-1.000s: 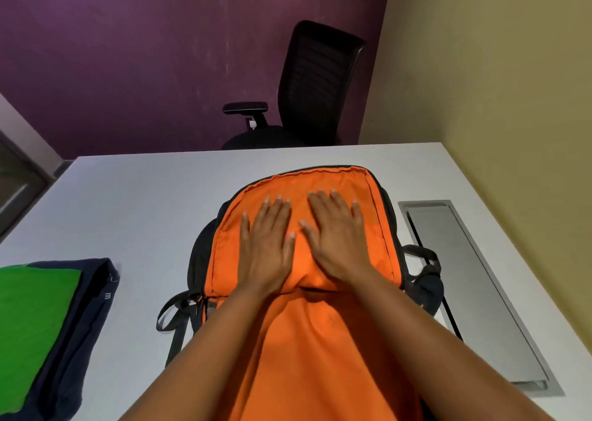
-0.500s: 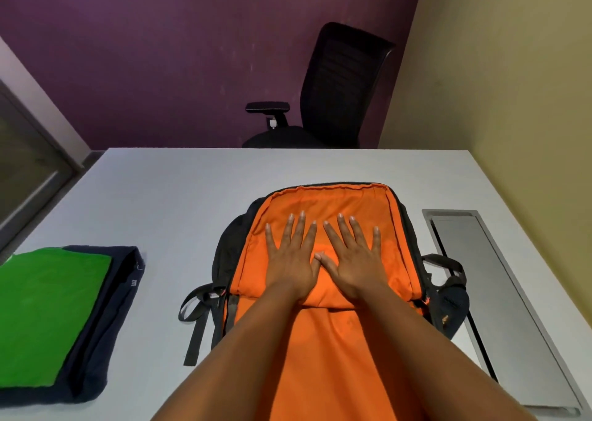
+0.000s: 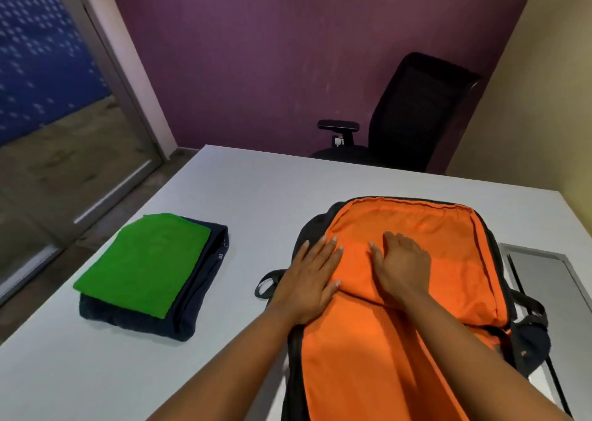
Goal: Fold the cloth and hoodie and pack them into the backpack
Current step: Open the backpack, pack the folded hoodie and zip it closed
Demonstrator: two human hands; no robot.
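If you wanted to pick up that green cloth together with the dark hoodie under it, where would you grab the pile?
Probably by its two long sides, a hand slid under each, lifting flat. The green cloth lies folded on the folded hoodie, so a grip from below keeps both layers stacked. The left hand is nearer; both it and the right hand now rest flat on the open backpack.
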